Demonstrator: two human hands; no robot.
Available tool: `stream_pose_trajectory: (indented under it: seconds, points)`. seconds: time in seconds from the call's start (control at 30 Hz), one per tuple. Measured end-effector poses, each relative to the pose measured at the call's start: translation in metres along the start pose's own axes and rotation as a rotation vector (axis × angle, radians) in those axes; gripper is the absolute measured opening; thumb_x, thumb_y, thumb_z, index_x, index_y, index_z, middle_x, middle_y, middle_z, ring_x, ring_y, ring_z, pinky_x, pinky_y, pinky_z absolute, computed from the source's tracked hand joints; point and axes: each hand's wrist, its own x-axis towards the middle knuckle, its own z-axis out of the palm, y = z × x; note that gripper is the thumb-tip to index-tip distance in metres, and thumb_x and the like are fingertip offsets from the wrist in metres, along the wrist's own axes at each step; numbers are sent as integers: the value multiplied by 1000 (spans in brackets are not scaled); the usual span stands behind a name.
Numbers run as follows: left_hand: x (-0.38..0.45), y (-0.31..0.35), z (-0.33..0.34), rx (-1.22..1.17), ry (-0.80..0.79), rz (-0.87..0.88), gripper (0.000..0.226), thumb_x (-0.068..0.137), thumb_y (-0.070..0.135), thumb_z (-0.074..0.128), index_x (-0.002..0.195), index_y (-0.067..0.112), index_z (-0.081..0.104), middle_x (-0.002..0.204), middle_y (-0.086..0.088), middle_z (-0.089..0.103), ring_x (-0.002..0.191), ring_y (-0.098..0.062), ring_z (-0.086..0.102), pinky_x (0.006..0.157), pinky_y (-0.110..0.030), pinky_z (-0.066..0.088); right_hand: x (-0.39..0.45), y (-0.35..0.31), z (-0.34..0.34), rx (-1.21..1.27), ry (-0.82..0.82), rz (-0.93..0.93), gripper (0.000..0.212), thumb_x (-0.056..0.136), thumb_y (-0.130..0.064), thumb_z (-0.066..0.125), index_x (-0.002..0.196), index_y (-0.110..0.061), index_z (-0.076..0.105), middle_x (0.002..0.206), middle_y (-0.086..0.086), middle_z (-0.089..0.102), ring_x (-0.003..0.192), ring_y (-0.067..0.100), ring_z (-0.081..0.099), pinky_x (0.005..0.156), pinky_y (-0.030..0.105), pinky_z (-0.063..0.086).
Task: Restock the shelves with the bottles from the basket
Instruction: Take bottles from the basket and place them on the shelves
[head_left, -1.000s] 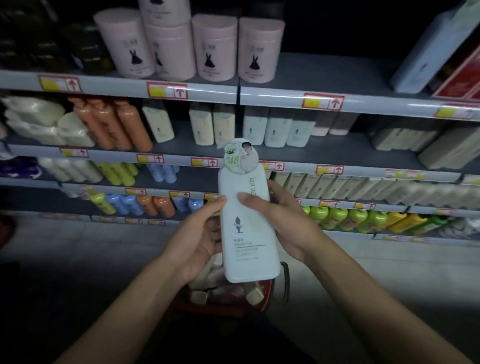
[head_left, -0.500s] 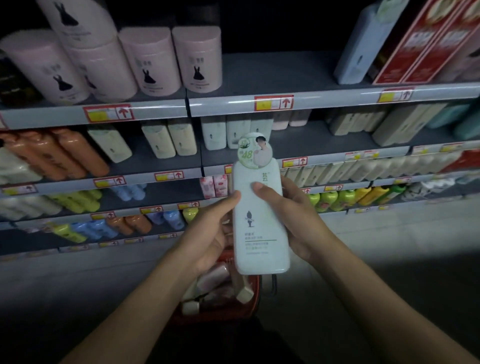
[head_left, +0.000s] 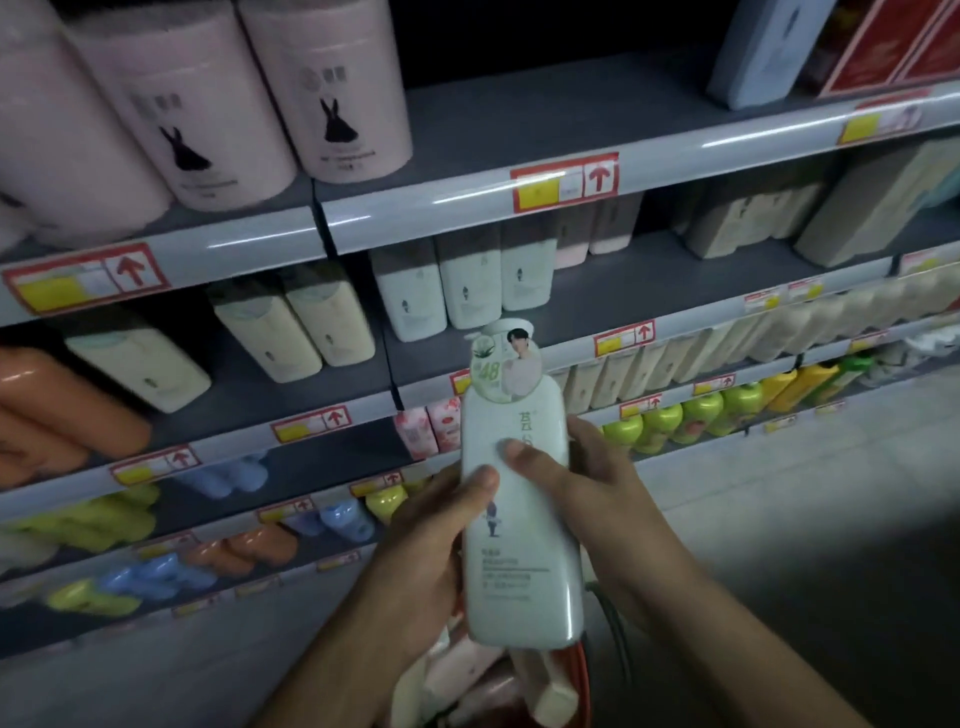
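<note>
Two hands on one pale green bottle | left hand and right hand each curl round a side, thumbs pressed on its front | bottle upright, long axis near vertical, cap end up and tilted slightly left | held near, above the red basket, before the shelves.

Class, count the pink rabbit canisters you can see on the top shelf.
3: one rightmost, one to its left, one cut off at the left edge. Others may stand behind or out of frame.
</note>
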Motion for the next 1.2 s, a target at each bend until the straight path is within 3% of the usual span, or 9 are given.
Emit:
stream_pose_trajectory:
  seconds: [0.13, 0.23, 0.33, 0.47, 0.57, 0.63, 0.83, 1.0, 1.2]
  points:
    - [35, -24, 3, -43, -5, 65, 29, 84, 19, 67, 109, 22, 82, 115, -19, 78, 100, -39, 77, 94, -54, 58, 32, 33, -12, 8, 13, -122, 23, 91, -17, 79, 109, -30, 74, 87, -15, 81, 71, 2, 76, 56, 14, 55]
    - [70, -41, 11, -95, -35, 88, 33, 82, 15, 64, 110, 18, 81, 111, -19, 79, 92, -36, 79, 71, -47, 67, 56, 55, -25, -26, 1, -210, 33, 87, -20, 83, 112, -38, 71, 93, -21, 79, 78, -3, 75, 61, 12, 54]
    - [106, -53, 23, -100, -32, 148, 35, 78, 15, 67, 109, 19, 82, 113, -18, 79, 95, -33, 79, 64, -38, 65, 81, 70, -42, -56, 39, -291, 47, 82, -23, 86, 119, -45, 66, 102, -25, 77, 88, -8, 73, 67, 9, 54]
    - [145, -60, 41, -68, -67, 199, 37, 78, 13, 67, 112, 18, 82, 115, -17, 78, 100, -33, 78, 75, -43, 66, 114, 70, -73, -102, 39, -354, 42, 82, -30, 83, 119, -44, 66, 102, -27, 76, 88, -7, 73, 67, 15, 58]
    - [169, -59, 59, 40, -76, 266, 50, 78, 17, 71, 127, 17, 72, 119, -15, 78, 110, -34, 75, 98, -54, 59, 141, 66, -96, -41, 44, -379, 42, 82, -26, 83, 121, -37, 70, 108, -11, 79, 93, 9, 78, 77, 40, 65]
    - [186, -49, 72, 119, -88, 332, 50, 78, 20, 74, 128, 20, 71, 118, -9, 79, 109, -29, 76, 99, -50, 58, 156, 56, -109, 24, 34, -398, 45, 84, -23, 81, 126, -34, 69, 116, -3, 79, 101, 19, 78, 84, 49, 65]
    - [249, -2, 122, 414, -102, 529, 42, 86, 29, 77, 127, 37, 69, 121, 7, 77, 114, -17, 74, 103, -51, 56, 217, 12, -147, 116, -46, -486, 55, 90, -18, 71, 143, -27, 57, 133, -6, 73, 117, 15, 73, 87, 27, 62]
    - [290, 33, 151, 438, -60, 661, 46, 93, 18, 77, 135, 32, 63, 125, 6, 76, 113, -14, 73, 103, -45, 58, 268, -29, -163, 92, -118, -496, 56, 98, -6, 63, 150, -21, 49, 138, 0, 71, 125, 19, 69, 101, 39, 57]
    - [328, 56, 164, 436, 7, 726, 36, 98, 20, 73, 132, 28, 64, 125, 7, 74, 113, -10, 72, 98, -37, 59, 314, -58, -162, 89, -137, -468, 40, 99, -1, 63, 137, -11, 54, 126, 8, 75, 115, 21, 74, 86, 28, 61]
